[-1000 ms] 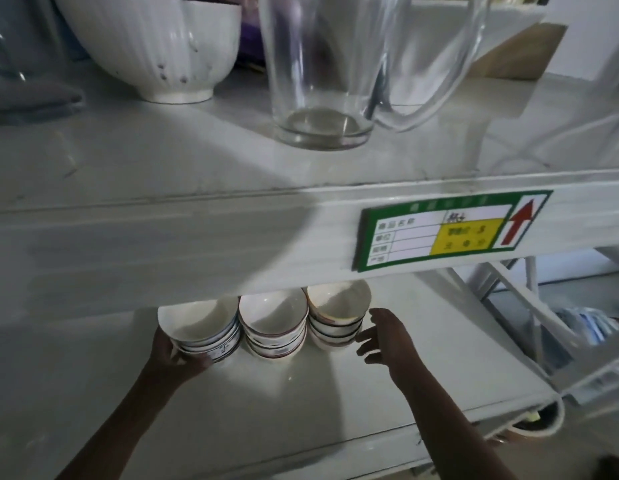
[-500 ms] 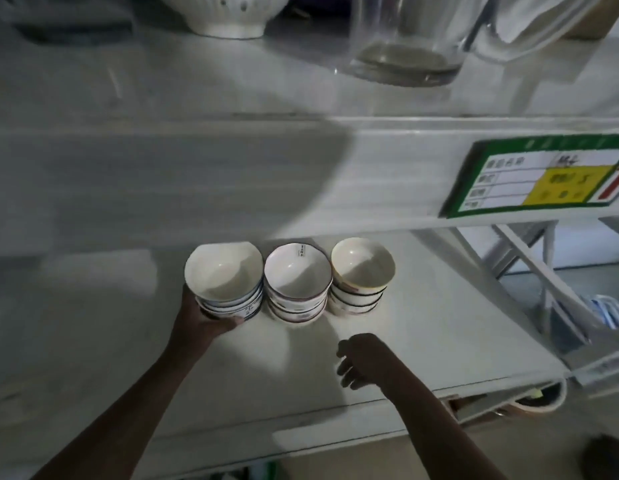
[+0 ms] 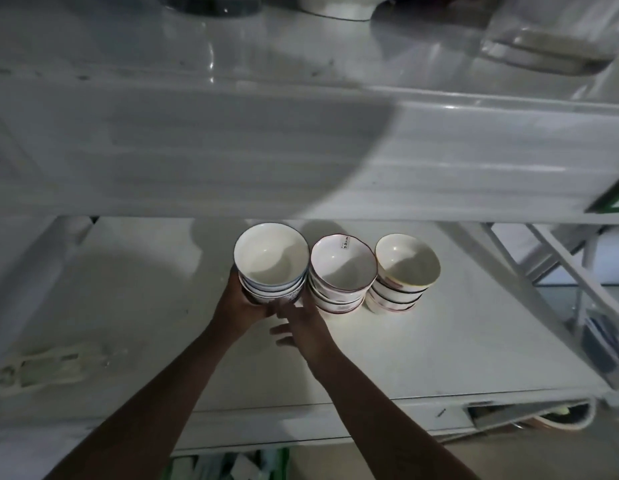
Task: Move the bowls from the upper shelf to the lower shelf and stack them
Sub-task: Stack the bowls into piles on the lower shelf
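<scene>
Bowls (image 3: 270, 263) stacked at 12 o'clock on the lower shelf (image 3: 422, 348), gripped by the left hand (image 3: 237, 306). Right hand (image 3: 304, 323), fingers loosely spread, touches the stack's base at 1 o'clock.

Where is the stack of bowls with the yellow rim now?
The yellow-rimmed stack stands on the lower shelf, rightmost of three, beside the red-rimmed stack.

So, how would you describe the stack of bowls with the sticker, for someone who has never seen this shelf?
Look at the lower shelf, where three bowl stacks stand in a row. Take the middle stack, between the left stack and the right stack. Only its top bowl has a reddish wavy rim and a small sticker inside.
</scene>
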Tool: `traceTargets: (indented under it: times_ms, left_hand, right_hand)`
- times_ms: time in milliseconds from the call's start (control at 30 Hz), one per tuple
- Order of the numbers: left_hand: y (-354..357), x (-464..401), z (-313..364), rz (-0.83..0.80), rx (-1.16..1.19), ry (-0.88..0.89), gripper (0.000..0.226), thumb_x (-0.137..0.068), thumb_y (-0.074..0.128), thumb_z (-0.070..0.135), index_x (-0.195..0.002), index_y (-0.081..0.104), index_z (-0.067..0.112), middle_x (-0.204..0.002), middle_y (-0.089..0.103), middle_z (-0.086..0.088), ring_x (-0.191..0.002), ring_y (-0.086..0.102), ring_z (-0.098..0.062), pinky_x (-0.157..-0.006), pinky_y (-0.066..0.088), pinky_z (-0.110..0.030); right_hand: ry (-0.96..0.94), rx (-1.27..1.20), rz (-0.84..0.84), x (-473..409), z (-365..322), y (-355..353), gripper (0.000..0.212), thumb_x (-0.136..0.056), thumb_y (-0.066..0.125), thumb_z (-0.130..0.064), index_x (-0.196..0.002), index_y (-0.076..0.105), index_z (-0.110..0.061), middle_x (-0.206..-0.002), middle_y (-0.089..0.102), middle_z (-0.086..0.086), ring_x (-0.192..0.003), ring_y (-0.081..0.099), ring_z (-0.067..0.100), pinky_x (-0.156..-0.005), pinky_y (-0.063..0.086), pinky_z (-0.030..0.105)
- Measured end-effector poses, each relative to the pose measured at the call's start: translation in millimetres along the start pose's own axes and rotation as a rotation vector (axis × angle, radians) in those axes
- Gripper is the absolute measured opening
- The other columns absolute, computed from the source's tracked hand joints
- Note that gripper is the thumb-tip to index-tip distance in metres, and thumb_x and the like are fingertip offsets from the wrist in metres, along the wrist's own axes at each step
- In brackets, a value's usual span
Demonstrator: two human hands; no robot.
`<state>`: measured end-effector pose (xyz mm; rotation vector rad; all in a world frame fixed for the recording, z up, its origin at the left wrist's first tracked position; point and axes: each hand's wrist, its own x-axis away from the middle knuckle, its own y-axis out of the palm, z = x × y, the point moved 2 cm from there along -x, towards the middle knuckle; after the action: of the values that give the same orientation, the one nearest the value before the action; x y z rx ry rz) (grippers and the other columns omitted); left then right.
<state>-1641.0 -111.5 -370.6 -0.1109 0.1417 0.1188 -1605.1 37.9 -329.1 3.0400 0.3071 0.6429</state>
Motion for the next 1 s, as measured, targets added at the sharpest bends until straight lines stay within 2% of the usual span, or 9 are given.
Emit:
traceTargets:
  times_ms: [67, 100, 200, 300, 433, 567, 700, 867, 1000]
  left_hand:
    - [-1, -1, -5, -0.008, 0.008, -0.022, 0.112, -0.044, 0.094, 0.020, -0.140, 0.037, 0.007, -0.135, 0.056, -0.010, -0.126, 0.056, -0.022, -0.100, 0.051, -0.037]
    - [-2, -1, -6, -0.001, 0.012, -0.025, 0.111, -0.045, 0.094, 0.021, -0.139, 0.037, 0.008, -0.134, 0.057, -0.010, -0.125, 0.057, -0.025, -0.097, 0.052, -0.035]
    - [0, 1, -9, 0.034, 0.027, -0.020, 0.108, -0.046, 0.093, 0.024, -0.138, 0.038, 0.010, -0.133, 0.059, -0.007, -0.122, 0.059, -0.024, -0.096, 0.052, -0.041]
    - [0, 2, -13, 0.052, 0.021, -0.009, 0.106, -0.048, 0.092, 0.020, -0.139, 0.039, 0.014, -0.133, 0.059, -0.005, -0.123, 0.058, -0.024, -0.096, 0.052, -0.048]
    - [-3, 1, -16, 0.056, -0.009, 0.004, 0.105, -0.051, 0.095, 0.026, -0.140, 0.040, 0.022, -0.134, 0.058, 0.000, -0.124, 0.057, -0.023, -0.095, 0.053, -0.045]
    - [-2, 4, -14, 0.077, -0.036, 0.039, 0.103, -0.053, 0.094, 0.038, -0.140, 0.041, 0.028, -0.134, 0.059, 0.004, -0.123, 0.058, -0.017, -0.096, 0.053, -0.042]
    - [0, 4, -16, 0.090, -0.042, 0.034, 0.105, -0.056, 0.094, 0.035, -0.143, 0.037, 0.023, -0.136, 0.057, 0.001, -0.125, 0.057, -0.019, -0.097, 0.053, -0.047]
    - [0, 4, -17, 0.109, -0.050, 0.016, 0.105, -0.056, 0.093, 0.030, -0.144, 0.036, 0.023, -0.137, 0.057, -0.003, -0.125, 0.057, -0.023, -0.099, 0.050, -0.054]
    - [2, 3, -15, 0.103, -0.037, 0.017, 0.103, -0.052, 0.090, 0.018, -0.141, 0.038, 0.025, -0.135, 0.057, -0.001, -0.125, 0.057, -0.024, -0.099, 0.049, -0.056]
  right_hand:
    - [0.010, -0.063, 0.015, -1, -2, 3, 0.034, -0.101, 0.053, -0.030, -0.132, 0.043, -0.021, -0.090, 0.059, 0.008, -0.073, 0.063, 0.031, -0.062, 0.053, 0.033]
    - [0.004, -0.079, 0.025, -2, -2, 3, 0.032, -0.102, 0.051, -0.030, -0.130, 0.045, -0.017, -0.091, 0.059, 0.011, -0.073, 0.063, 0.032, -0.063, 0.053, 0.034]
    - [-0.037, -0.051, 0.052, -5, -1, 3, 0.031, -0.104, 0.047, -0.030, -0.129, 0.047, -0.011, -0.094, 0.058, 0.013, -0.071, 0.061, 0.032, -0.066, 0.054, 0.037]
    - [-0.063, -0.042, 0.035, -6, 1, 3, 0.033, -0.105, 0.045, -0.031, -0.130, 0.046, -0.010, -0.089, 0.056, 0.010, -0.068, 0.059, 0.030, -0.062, 0.052, 0.034]
    - [-0.074, 0.018, 0.041, -9, 4, 2, 0.035, -0.105, 0.043, -0.032, -0.131, 0.046, -0.007, -0.085, 0.055, 0.007, -0.063, 0.057, 0.028, -0.057, 0.050, 0.031]
    - [-0.087, 0.067, 0.042, -10, 3, 0, 0.034, -0.105, 0.041, -0.034, -0.131, 0.046, -0.012, -0.085, 0.056, 0.006, -0.058, 0.057, 0.023, -0.053, 0.048, 0.028]
    - [-0.091, 0.079, 0.060, -10, 3, 0, 0.031, -0.106, 0.040, -0.032, -0.125, 0.049, -0.009, -0.079, 0.055, 0.002, -0.055, 0.054, 0.019, -0.050, 0.044, 0.026]
    - [-0.102, -0.012, 0.080, -14, 2, 3, 0.024, -0.105, 0.042, -0.021, -0.117, 0.051, -0.002, -0.059, 0.060, -0.006, -0.049, 0.053, 0.018, -0.047, 0.043, 0.027]
    - [-0.089, -0.030, 0.098, -19, 3, 6, 0.019, -0.104, 0.043, -0.018, -0.112, 0.052, -0.004, -0.065, 0.058, 0.000, -0.051, 0.054, 0.021, -0.047, 0.046, 0.027]
